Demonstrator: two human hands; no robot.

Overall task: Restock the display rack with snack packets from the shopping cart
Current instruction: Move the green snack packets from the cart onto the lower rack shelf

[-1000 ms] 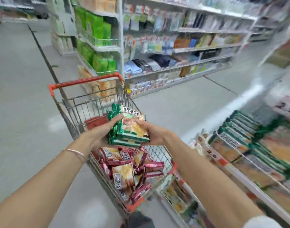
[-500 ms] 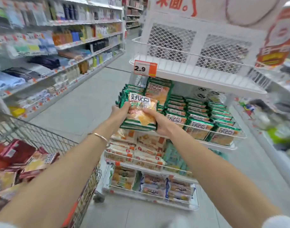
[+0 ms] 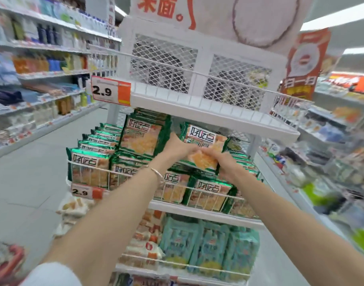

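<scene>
Between the upper and middle shelves of the white display rack (image 3: 197,112), you hold a small stack of green snack packets (image 3: 204,139) with both hands. Your left hand (image 3: 178,148) grips the stack's left edge, fingers curled onto the front. Your right hand (image 3: 223,163) clasps the lower right corner, and the two hands meet over the printed face. The stack tilts with its front toward you and sits right of centre, just above the packets already on the middle shelf (image 3: 197,209). Whether its underside touches them cannot be told.

That middle shelf carries rows of the same green packets standing upright behind a white wire rail (image 3: 207,193). One tall packet (image 3: 141,137) stands at the back, just left of your left hand. An orange-and-white price tag (image 3: 111,92) reading 2.9 hangs at the left front corner of the upper shelf. A second tag (image 3: 87,191) with the same number clips to the rail lower down. On the shelf beneath, teal packets (image 3: 207,246) stand beside pale orange-and-white ones (image 3: 145,240).

You wear a thin bracelet (image 3: 156,172) on your left wrist. At the bottom left corner, the shopping cart (image 3: 5,263) shows as a blur of red. Aisle shelves (image 3: 42,75) of bottles run along your left.
</scene>
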